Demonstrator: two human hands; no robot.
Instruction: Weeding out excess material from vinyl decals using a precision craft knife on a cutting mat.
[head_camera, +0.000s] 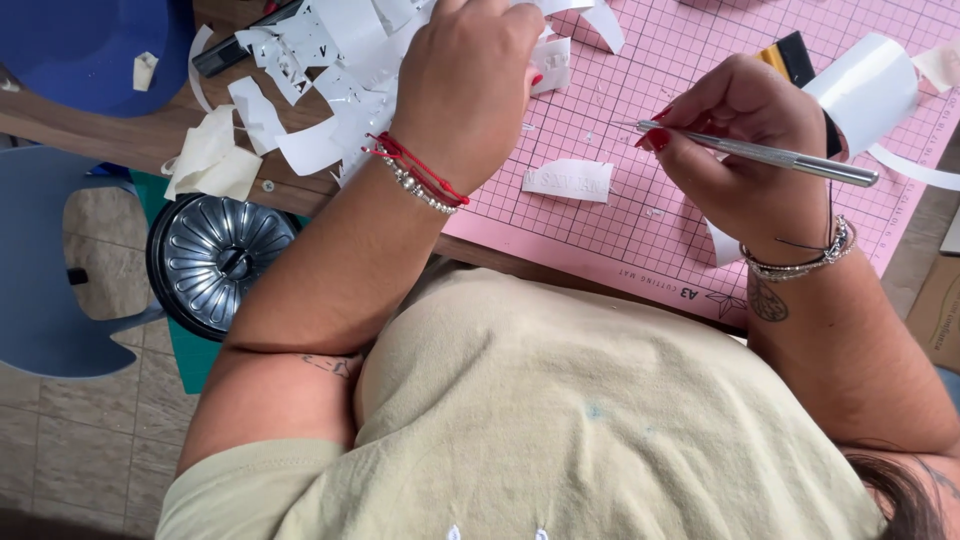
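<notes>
Head view, catalogued from the grips outward as I watch remotely. Right hand (745, 150): fingers pinched shut around a slim metal craft knife (760, 152), held like a pen, tip just above the pink cutting mat (640, 215). Left hand (465, 85): pressed down on a heap of white cut-out scraps (320, 60) at the mat's far left corner; its fingers are curled out of sight, so I cannot tell whether they clutch anything. Between the hands: one small white strip (567, 180) lying flat on the mat, apart from both. Beyond the right hand: a curled white sheet roll (868, 85) beside a dark tool with a yellow edge (790, 55). Progress, judged: many pieces are already cut away into the heap, while the strip appears unfinished. Off the table: a dark round fluted pan (215, 260) and a blue chair (40, 300). The strip's markings are too faint to make out, and the roll is cut off at the frame edge.
</notes>
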